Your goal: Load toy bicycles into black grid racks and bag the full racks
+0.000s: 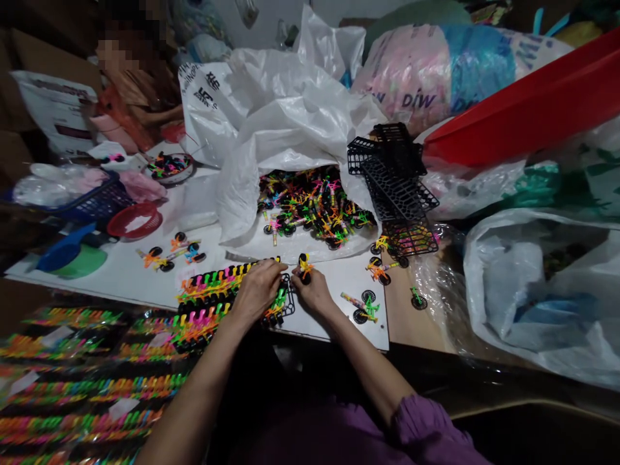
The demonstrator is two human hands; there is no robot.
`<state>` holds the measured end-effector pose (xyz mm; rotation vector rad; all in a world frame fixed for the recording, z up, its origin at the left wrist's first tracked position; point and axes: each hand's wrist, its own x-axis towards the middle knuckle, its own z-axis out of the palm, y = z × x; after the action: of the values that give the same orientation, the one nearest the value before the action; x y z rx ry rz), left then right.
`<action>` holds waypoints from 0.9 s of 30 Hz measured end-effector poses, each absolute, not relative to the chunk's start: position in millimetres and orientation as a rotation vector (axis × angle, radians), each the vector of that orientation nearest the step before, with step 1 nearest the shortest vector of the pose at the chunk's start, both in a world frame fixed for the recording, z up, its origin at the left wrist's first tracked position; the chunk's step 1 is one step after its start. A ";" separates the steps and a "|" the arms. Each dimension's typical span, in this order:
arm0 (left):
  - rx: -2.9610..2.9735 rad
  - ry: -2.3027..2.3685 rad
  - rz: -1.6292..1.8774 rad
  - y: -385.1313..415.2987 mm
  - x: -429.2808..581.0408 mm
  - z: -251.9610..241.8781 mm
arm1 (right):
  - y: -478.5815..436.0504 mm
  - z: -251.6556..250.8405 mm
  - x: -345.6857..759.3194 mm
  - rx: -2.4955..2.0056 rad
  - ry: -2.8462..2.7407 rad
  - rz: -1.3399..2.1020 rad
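A black plastic rack (289,300) filled with rows of colourful toy bicycles (206,284) lies at the table's front edge. My left hand (258,290) is closed over the rack near its right end, fingers curled at the last bicycles; the fingertips are partly hidden. Pinched in my right hand (316,290) is one toy bicycle (305,266), orange and yellow with black wheels, beside that end. Straight ahead, a white sack (237,200) lies with its mouth towards me, and a heap of toy bicycles (324,203) spills from it.
Black racks (397,181) are stacked at the right, near loose bicycles (363,305). Packed rows of bicycles (87,387) fill the lower left. A red basket (135,219) and a blue basket (97,197) stand left. A person (140,97) sits behind. A white bag (489,258) stands right.
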<state>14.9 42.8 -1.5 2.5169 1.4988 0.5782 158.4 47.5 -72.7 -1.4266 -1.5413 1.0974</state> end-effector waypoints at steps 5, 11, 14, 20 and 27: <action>2.433 1.553 0.571 44.4 17.4 4.7 | 58.0 -73.8 158.5 -1.330 -2.000 0.859; 2.486 1.668 0.514 46.3 24.1 3.5 | 64.2 -67.5 162.7 -1.309 -2.308 0.707; 2.486 1.696 0.517 44.9 25.8 2.6 | 65.6 -65.0 161.8 -1.306 -2.371 0.693; 2.420 1.594 0.562 42.8 22.0 2.9 | 64.1 -67.6 159.6 -1.260 -2.371 0.667; 2.360 1.623 0.640 42.8 21.7 -2.2 | 77.1 -73.3 169.7 -1.137 -2.354 0.803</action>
<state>21.7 42.8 -2.2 2.3599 1.6229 0.6403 169.7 77.1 -73.3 -1.1365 -2.3542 0.8032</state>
